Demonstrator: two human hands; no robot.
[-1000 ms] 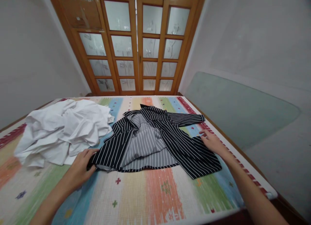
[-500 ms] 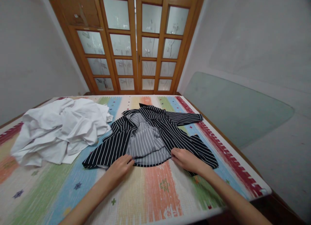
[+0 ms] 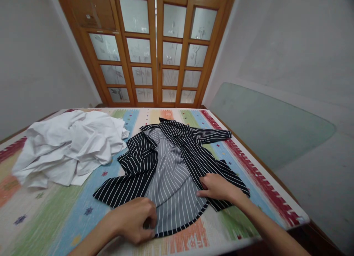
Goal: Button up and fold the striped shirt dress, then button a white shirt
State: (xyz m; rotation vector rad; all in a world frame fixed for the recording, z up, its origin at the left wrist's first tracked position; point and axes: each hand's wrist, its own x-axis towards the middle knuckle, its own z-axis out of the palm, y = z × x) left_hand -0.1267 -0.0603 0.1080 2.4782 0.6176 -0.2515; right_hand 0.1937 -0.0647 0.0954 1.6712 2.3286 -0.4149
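Observation:
A black shirt with white stripes (image 3: 193,153) lies spread on the table, its front parted so that the grey striped inside shows. One sleeve stretches out toward the far right. My left hand (image 3: 136,219) pinches the shirt's lower hem at its near left side. On the right, my right hand (image 3: 215,186) rests at the edge of the front panel, with thumb and forefinger slightly apart; whether cloth is between them is not clear.
A crumpled heap of white cloth (image 3: 72,145) lies on the left of the table. The table has a colourful striped cover (image 3: 55,211). Behind it stand wooden doors with glass panes (image 3: 157,64). A greenish glass panel (image 3: 271,119) leans against the right wall.
My left hand has pulled the hem toward me, so the shirt's inside lies longer and flatter. My right hand has shifted slightly right and its thumb has come away from the fingers.

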